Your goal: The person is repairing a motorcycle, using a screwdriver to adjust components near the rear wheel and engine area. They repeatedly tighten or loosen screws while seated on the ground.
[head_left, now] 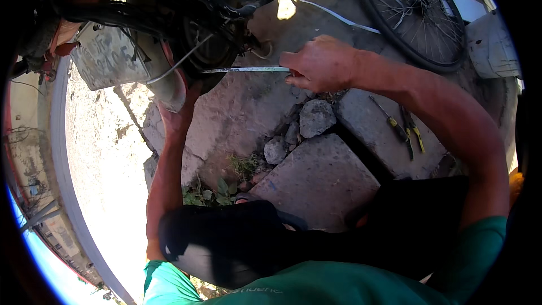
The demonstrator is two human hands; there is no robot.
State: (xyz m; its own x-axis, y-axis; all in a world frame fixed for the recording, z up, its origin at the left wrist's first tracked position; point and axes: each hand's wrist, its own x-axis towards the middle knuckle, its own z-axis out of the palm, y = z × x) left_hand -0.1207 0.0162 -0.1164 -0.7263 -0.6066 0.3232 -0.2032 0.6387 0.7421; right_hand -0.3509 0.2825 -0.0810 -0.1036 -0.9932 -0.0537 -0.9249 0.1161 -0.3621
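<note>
My right hand [322,65] is closed around one end of a long, thin, flat metal bar [245,70]. The bar lies almost level, and its far end reaches the dark wheel area [206,45] of a motorcycle. I cannot make out what that tip touches. Below the motorcycle's pale rear fender [174,97], my left hand [191,97] reaches up against its lower edge. The fingers of that hand are hidden by the fender and shadow. A worn metal plate [107,56] hangs at the left of the fender.
A bicycle wheel [418,11] lies at the upper right, near a whitish bucket [491,45]. On a slab rest a yellow-and-black screwdriver [397,128] and yellow-handled pliers [415,130]. Loose stones [317,118] and a dark gap [361,152] separate the slabs. White strips [339,17] trail behind.
</note>
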